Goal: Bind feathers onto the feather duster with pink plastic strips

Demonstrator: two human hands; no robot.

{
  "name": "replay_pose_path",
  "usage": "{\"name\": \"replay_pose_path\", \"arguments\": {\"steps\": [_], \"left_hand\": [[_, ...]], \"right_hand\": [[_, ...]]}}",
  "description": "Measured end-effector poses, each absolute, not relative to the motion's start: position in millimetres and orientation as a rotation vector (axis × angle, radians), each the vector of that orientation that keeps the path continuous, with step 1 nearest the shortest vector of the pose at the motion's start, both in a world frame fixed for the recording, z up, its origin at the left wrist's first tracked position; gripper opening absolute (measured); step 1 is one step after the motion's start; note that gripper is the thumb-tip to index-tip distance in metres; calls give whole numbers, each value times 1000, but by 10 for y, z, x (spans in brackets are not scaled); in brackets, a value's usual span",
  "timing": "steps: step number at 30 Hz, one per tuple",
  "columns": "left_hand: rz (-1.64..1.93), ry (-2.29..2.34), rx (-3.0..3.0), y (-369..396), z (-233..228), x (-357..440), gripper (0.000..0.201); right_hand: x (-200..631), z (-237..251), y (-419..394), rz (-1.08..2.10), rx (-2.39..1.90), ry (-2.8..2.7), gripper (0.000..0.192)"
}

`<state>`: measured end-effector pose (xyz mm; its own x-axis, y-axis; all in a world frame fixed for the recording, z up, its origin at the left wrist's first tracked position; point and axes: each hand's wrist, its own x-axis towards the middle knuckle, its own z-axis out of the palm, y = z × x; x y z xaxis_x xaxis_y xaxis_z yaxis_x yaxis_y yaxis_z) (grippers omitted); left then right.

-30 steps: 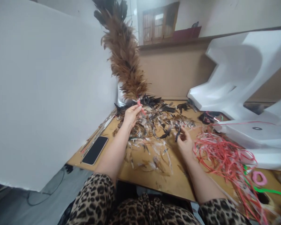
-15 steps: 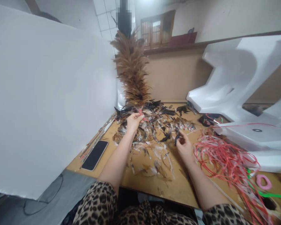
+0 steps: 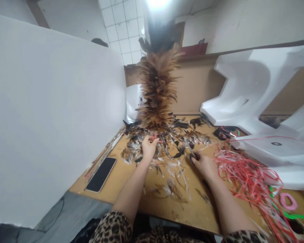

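Note:
My left hand (image 3: 149, 148) is closed around the bound lower end of a feather duster (image 3: 159, 91). The duster stands upright, its brown feathers fanning out above my fingers and darker ones blurred at the top. A bit of red strip (image 3: 155, 137) shows at my fingertips. Lower and to the right, my right hand (image 3: 205, 165) is closed on scissors (image 3: 192, 156) with black handles; their blades are too blurred to make out. Loose brown, black and white feathers (image 3: 135, 150) lie on the table below both hands.
A phone (image 3: 101, 174) lies by thin sticks (image 3: 105, 153) at the table's left edge, beside a big white panel (image 3: 58, 118). Tangled red plastic strips (image 3: 243, 172), a pink ring (image 3: 288, 201) and white foam pieces (image 3: 243, 77) are on the right. A dark object (image 3: 225, 132) sits farther back.
The duster has swung to the right and straightened up, with my left hand moving slightly right and down. My right hand has moved a little right and down with the scissors.

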<state>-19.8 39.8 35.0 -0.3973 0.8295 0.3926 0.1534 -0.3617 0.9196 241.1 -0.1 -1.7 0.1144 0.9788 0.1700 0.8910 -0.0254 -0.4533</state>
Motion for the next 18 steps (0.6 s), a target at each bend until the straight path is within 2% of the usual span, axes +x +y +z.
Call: {"name": "replay_pose_path", "arguments": {"steps": [6, 13, 18], "left_hand": [[1801, 1462, 1328, 304, 241, -147, 16], [1839, 1477, 1312, 294, 66, -151, 15], [1829, 1446, 1342, 314, -15, -223, 16]], "right_hand": [[2437, 38, -45, 266, -2116, -1964, 39], [2498, -85, 52, 413, -2005, -1913, 42], [2535, -144, 72, 404, -2031, -1939, 33]]}}
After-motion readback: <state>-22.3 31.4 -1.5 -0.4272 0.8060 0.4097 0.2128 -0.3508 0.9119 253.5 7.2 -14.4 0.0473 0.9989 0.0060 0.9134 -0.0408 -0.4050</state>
